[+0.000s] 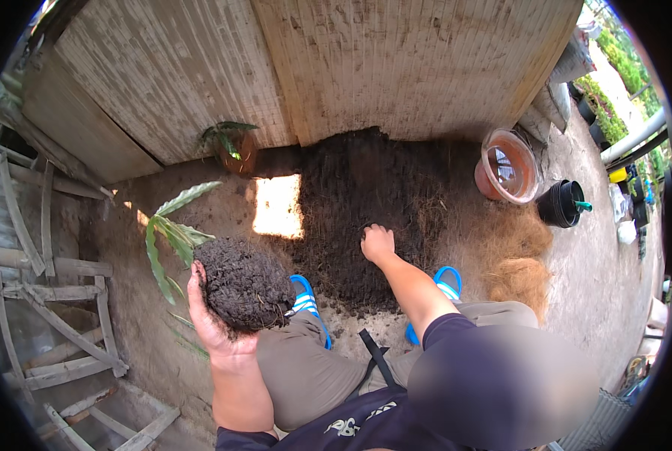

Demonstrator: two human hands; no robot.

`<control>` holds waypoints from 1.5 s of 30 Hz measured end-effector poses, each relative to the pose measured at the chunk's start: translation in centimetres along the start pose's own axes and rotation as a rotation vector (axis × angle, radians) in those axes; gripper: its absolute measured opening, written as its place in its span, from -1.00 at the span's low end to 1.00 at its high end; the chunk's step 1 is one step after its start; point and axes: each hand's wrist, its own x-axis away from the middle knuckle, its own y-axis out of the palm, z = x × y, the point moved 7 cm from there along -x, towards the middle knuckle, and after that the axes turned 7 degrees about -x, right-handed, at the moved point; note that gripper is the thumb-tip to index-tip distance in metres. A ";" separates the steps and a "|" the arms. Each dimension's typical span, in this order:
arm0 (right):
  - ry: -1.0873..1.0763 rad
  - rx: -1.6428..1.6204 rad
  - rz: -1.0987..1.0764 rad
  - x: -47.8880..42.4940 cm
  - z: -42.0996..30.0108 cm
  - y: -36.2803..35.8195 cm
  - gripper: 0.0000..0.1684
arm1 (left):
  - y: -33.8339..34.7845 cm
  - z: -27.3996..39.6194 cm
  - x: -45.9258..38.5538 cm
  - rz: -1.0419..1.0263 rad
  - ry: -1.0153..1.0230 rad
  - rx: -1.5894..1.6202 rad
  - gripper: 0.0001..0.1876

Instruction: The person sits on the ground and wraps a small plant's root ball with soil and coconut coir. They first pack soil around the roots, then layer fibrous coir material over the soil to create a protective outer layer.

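My left hand (214,321) cups a dark, round root ball (245,284) of packed soil from the side and below. Long green wavy leaves (175,239) of the plant stick out from its far left side. My right hand (378,242) reaches down to a spread heap of dark potting soil (347,191) on the ground ahead of me. Its fingers are curled at the soil, and their tips are partly hidden, so I cannot tell whether they grip any. Brown fibres are mixed into the heap's right side.
A small potted plant (237,149) stands by the wooden panel wall (336,67). To the right are a terracotta-coloured pot holding water (508,169), stacked black nursery pots (559,204) and tan fibre clumps (519,282). Wooden frames (59,315) stand at left. Blue sandals (307,299) are on my feet.
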 end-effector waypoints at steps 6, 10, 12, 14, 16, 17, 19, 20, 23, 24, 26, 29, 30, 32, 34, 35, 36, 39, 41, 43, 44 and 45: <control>0.038 -0.578 -0.140 -3.0 2.0 -3.6 -0.72 | 0.3 0.0 0.3 -0.002 0.008 0.038 -0.56; 0.140 -1.432 -0.337 -4.2 6.4 -10.2 -0.73 | 0.1 0.2 0.6 -0.038 0.010 0.052 -0.57; 0.264 -1.618 -0.038 -4.4 11.6 -12.5 -0.72 | 0.1 0.6 1.1 -0.022 0.028 0.069 -0.58; 0.519 -1.051 0.336 -3.8 22.2 -11.4 -0.60 | 0.4 0.6 1.0 -0.037 0.024 0.065 -0.58; 0.723 -0.755 0.516 -2.0 29.0 -10.8 -0.54 | 0.4 0.8 0.6 -0.040 0.014 0.069 -0.58; 0.842 -0.709 0.545 -1.0 30.6 -10.3 -0.52 | 0.3 0.8 0.5 -0.036 0.006 0.067 -0.58; 0.666 -0.491 0.500 -1.3 22.6 -13.1 -0.62 | -0.3 0.8 1.2 -0.001 0.048 0.052 -0.58; 0.630 -0.451 0.491 -1.2 21.7 -13.6 -0.63 | -0.3 0.7 1.1 -0.015 0.032 0.043 -0.58; 0.315 -0.313 0.494 -2.3 15.3 -13.0 -0.71 | -0.3 0.5 1.0 -0.013 0.020 0.030 -0.57; 0.147 -0.289 0.488 -2.3 12.1 -12.2 -0.73 | -0.4 0.5 0.9 -0.006 0.019 0.027 -0.57; -0.149 -0.273 0.378 -1.8 5.7 -9.3 -0.75 | -0.4 0.6 1.0 -0.010 0.020 0.028 -0.56; -0.239 -0.062 -0.080 0.0 -0.8 -2.9 -0.60 | -0.6 0.5 0.9 0.028 0.037 0.023 -0.59; -0.232 -0.005 -0.160 0.2 -1.5 -1.1 -0.44 | -0.7 0.4 0.8 0.044 0.040 0.018 -0.61; -0.169 0.068 -0.169 0.3 -1.6 1.1 -0.42 | -0.4 0.2 0.8 -0.029 0.005 0.007 -0.57; -0.111 0.130 -0.173 0.0 -1.3 3.0 -0.51 | -0.4 0.4 1.0 -0.035 -0.003 0.006 -0.55; -0.098 0.170 -0.152 -0.1 -1.4 3.8 -0.55 | -0.6 0.4 1.1 -0.007 0.005 0.009 -0.55; -0.085 0.216 -0.129 -0.2 -1.3 3.8 -0.58 | -0.7 0.4 1.1 0.020 0.014 0.020 -0.55; -0.174 0.236 -0.151 0.6 -1.6 4.2 -0.64 | -0.7 0.6 0.9 -0.002 0.019 -0.002 -0.54; -0.220 0.220 -0.165 0.8 -1.5 4.0 -0.63 | -0.9 0.4 0.7 -0.013 0.010 -0.016 -0.54; -0.238 0.175 -0.182 1.0 -1.1 3.9 -0.63 | -0.9 0.5 0.8 -0.018 0.004 -0.015 -0.54; -0.232 0.137 -0.191 0.7 -0.7 3.9 -0.63 | -0.7 0.4 0.9 -0.018 0.002 -0.008 -0.54; -0.225 0.099 -0.201 0.5 -0.3 3.8 -0.63 | -0.6 0.4 0.9 -0.018 -0.001 -0.001 -0.54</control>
